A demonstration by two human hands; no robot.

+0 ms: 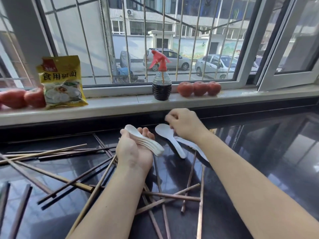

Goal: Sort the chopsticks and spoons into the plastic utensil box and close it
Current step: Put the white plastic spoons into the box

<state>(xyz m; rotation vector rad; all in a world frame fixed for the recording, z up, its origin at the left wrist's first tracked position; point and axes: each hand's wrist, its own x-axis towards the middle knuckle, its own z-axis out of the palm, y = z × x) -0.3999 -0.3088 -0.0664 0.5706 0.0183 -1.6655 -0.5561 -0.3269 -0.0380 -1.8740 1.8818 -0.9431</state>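
While left hand grips stacked spoons, handles lower-right; right hand curled, contents unclear.

Relative to the spray bottle, 1 in number, 3 tomatoes sat to its right and 2 more far left, beside 1 yellow packet. Below it lay 2 loose white spoons, 1 held stack of spoons, uncountable, and many scattered chopsticks.
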